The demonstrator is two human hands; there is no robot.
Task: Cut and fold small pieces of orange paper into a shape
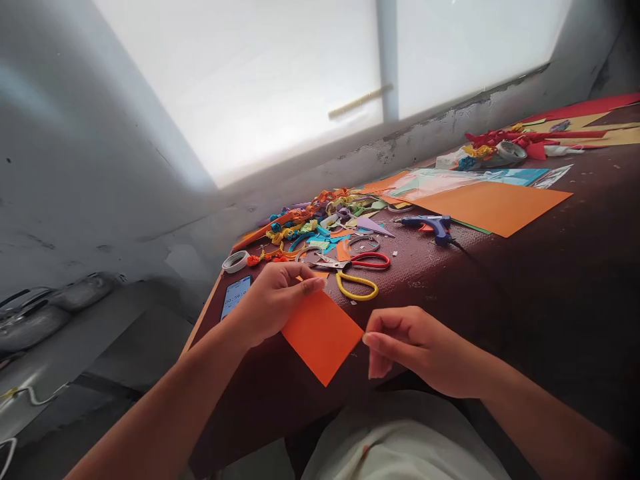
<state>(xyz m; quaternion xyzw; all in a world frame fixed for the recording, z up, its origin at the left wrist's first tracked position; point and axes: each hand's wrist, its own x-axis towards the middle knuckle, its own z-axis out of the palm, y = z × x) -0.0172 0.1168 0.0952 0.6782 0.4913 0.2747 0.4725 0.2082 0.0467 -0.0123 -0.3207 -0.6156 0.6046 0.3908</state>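
Okay, left hand (pixel 275 303): thumb and index pinching the upper corner of an orange paper square (pixel 325 337). Right hand (pixel 420 350): thumb and index pressed together at its right corner, other fingers loosely curled. Square's up off the maroon tabletop (pixel 413 283), near the person's lap (pixel 400 440). Step looks like steadying or turning it flat; next move calls for a light grip, corners matched, no creasing. Scissors (pixel 344 265) just beyond left fingertips, phone (pixel 236 295) beside left wrist, table's left edge near. Roomier rightward, short of glue gun (pixel 435 227) and cable (pixel 459 247).
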